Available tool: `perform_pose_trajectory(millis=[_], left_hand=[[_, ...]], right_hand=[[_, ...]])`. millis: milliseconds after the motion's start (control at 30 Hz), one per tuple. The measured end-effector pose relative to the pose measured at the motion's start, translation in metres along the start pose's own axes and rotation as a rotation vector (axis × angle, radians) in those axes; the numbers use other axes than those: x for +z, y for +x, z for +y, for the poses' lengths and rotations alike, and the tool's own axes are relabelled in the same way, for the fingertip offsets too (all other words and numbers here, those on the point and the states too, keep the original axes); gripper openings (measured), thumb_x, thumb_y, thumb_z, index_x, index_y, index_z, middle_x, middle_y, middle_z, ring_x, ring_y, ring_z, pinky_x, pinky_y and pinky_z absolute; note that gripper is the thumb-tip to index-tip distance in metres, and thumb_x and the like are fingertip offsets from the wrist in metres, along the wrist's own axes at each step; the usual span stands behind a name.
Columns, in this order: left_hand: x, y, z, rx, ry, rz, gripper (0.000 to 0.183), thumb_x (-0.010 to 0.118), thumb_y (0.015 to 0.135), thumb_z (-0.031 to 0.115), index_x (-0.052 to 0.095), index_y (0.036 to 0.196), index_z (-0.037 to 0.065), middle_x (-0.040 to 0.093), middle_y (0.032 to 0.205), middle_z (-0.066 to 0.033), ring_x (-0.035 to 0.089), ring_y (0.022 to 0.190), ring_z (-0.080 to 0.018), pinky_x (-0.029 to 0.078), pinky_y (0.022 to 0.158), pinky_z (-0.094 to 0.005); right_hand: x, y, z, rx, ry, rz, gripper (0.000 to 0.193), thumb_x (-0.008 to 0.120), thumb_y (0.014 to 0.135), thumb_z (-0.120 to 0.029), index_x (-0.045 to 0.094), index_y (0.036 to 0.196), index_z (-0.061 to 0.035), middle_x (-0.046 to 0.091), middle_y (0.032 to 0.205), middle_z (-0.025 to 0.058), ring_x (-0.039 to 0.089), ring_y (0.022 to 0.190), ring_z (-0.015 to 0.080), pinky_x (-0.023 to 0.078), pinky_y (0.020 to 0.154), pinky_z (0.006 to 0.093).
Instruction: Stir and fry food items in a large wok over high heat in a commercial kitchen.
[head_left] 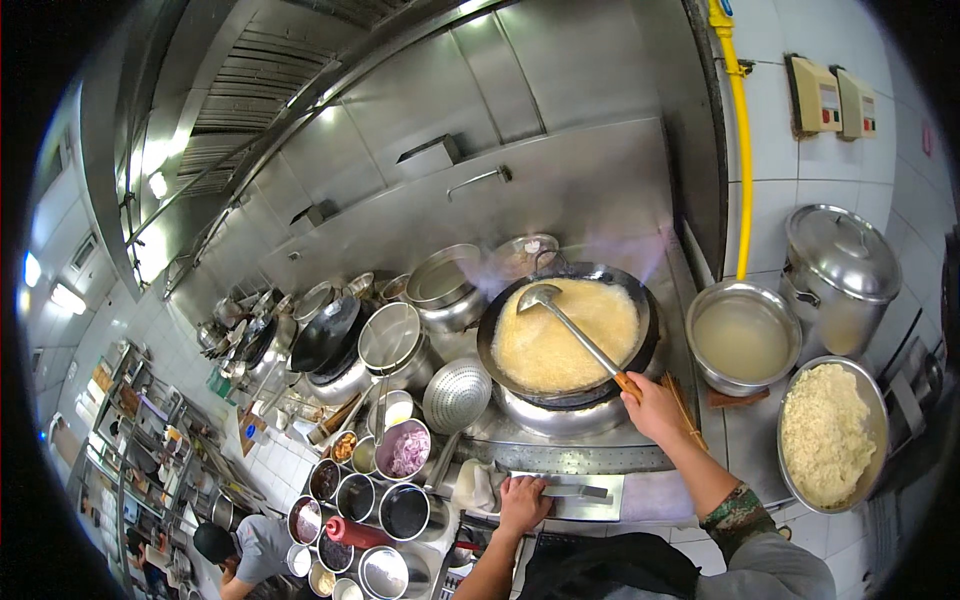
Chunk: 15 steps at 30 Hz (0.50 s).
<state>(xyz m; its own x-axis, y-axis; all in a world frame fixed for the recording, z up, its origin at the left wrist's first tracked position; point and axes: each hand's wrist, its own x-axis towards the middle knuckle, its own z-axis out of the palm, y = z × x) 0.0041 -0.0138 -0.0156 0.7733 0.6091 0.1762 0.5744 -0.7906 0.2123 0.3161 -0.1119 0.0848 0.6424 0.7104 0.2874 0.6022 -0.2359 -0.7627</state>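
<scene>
Steel cups (383, 573): crowded at the counter's left, a red squeeze bottle (357, 535) on its side among them; a knock could spill or tip either.
Left hand (524, 504): rests at the counter's front edge beside a pale cloth (478, 487), fingers bent downward; whether they grip anything cannot be told.
Foaming yellow liquid (540, 355): spreads wide inside the black wok (646, 308); too strong a heat could send it over the rim, and bluish flame (645, 248) appears to flare behind.
Ladle (541, 296): its head sits in the foam; a jerk could splash the bare forearm.
Right hand (655, 408): fingers wrapped around the ladle's wooden handle, near the wok's rim.
Oval bowl (882, 425): heaped with pale, crumbly food at far right; an elbow could jostle it.
Counter (740, 438): metal, curving with the lens, crowded to the left.
Kitchen: shelving (130, 400) and a grey-shirted co-worker (262, 550) at left, steel wall panels (430, 90) mid-frame, yellow pipe (741, 150) and white tiles at right.
</scene>
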Motion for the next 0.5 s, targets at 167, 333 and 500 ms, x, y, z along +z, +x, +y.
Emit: perform_pose_trajectory(millis=[167, 333, 500], left_hand=[[0.002, -0.001, 0.0, 0.025, 0.012, 0.035, 0.033, 0.069, 0.078, 0.028, 0.07, 0.109, 0.015, 0.064, 0.107, -0.0062, 0.056, 0.112, -0.0299, 0.037, 0.106, -0.0547], [0.009, -0.003, -0.004, 0.048, 0.026, 0.08, 0.033, 0.07, 0.077, 0.029, 0.068, 0.107, 0.017, 0.062, 0.101, -0.0084, 0.056, 0.109, -0.0318, 0.038, 0.102, -0.0537], [0.001, 0.0, 0.002, 0.032, 0.022, 0.082, 0.032, 0.071, 0.078, 0.03, 0.069, 0.107, 0.016, 0.064, 0.103, -0.0072, 0.057, 0.109, -0.0313, 0.037, 0.104, -0.0545]], right_hand=[[0.0, -0.001, 0.0, -0.017, 0.012, 0.007, 0.046, 0.063, 0.092, -0.027, 0.058, 0.133, -0.0058, 0.069, 0.11, 0.0239, 0.064, 0.1, 0.0445, 0.051, 0.087, 0.0519], [-0.009, -0.015, 0.007, 0.018, -0.023, -0.069, 0.045, 0.064, 0.093, -0.028, 0.058, 0.133, -0.0075, 0.069, 0.112, 0.0231, 0.065, 0.101, 0.0439, 0.051, 0.088, 0.0515], [-0.045, -0.038, -0.009, 0.059, -0.037, -0.118, 0.046, 0.067, 0.092, -0.027, 0.059, 0.133, -0.008, 0.069, 0.113, 0.0229, 0.065, 0.103, 0.0429, 0.051, 0.089, 0.0485]])
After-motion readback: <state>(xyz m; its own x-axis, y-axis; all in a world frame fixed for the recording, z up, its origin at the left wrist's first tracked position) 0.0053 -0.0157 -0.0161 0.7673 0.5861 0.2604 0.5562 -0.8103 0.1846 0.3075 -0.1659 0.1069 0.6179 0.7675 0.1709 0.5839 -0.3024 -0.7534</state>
